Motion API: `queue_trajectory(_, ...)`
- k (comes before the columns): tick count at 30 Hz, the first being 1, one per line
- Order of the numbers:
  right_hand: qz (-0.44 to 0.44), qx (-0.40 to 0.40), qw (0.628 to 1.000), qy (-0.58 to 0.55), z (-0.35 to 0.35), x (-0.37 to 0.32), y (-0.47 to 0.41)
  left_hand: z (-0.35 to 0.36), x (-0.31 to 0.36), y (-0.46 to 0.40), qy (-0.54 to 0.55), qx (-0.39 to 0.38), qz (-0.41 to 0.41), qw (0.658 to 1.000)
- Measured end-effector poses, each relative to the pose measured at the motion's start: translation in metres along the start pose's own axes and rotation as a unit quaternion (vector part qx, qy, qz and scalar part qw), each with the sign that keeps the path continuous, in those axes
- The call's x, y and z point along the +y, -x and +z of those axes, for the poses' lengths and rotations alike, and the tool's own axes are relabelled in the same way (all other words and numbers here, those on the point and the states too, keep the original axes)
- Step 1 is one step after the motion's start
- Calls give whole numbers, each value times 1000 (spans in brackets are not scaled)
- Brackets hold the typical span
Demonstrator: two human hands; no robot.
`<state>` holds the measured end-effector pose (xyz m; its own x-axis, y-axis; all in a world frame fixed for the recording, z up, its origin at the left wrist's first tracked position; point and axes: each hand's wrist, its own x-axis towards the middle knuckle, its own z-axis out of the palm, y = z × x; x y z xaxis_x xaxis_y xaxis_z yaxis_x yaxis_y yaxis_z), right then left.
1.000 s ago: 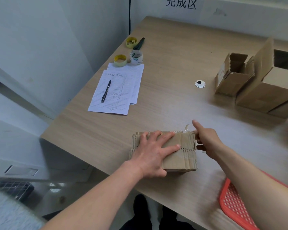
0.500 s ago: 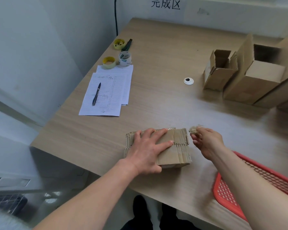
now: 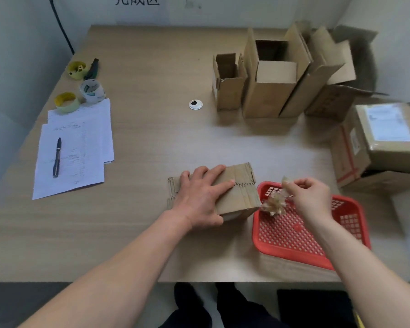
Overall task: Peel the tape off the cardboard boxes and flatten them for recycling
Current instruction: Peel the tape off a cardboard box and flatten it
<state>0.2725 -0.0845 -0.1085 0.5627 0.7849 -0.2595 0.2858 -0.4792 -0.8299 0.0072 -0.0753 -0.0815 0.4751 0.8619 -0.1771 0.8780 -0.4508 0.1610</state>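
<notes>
A stack of flattened cardboard (image 3: 239,190) lies near the table's front edge. My left hand (image 3: 202,195) presses flat on top of it, fingers spread. My right hand (image 3: 310,197) hovers over a red mesh basket (image 3: 294,235) and pinches a strip of peeled tape (image 3: 285,180). A crumpled wad of tape (image 3: 273,203) lies in the basket's near-left corner, just below that hand. Several open cardboard boxes (image 3: 268,86) stand at the back right. A sealed box with a label (image 3: 379,147) sits at the right edge.
Paper sheets with a black pen (image 3: 57,157) lie at the left. Tape rolls (image 3: 91,91) sit behind them by the wall. A white cable grommet (image 3: 195,104) is set in the table's middle. A black cable (image 3: 62,27) runs down the wall.
My right hand pulled tape off the stack's right side and moved right and over the red basket. The view swung right, showing more boxes. My left hand stayed pressed on the cardboard.
</notes>
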Motion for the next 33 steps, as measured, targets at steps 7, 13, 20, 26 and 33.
queue_trajectory(7,-46,-29,985,164,23,37,5,3,4,-4,-6,6,-3,1000)
queue_trajectory(13,-70,-51,968,235,50,59,2,7,3,-3,-7,13,-10,1000)
queue_trajectory(20,-159,-106,926,325,46,65,2,9,2,-3,0,21,-12,1000)
queue_trajectory(26,-193,-149,897,368,41,61,9,6,2,-3,-2,14,-12,1000)
queue_trajectory(33,-185,-217,872,398,17,52,24,4,3,-2,-1,16,-6,1000)
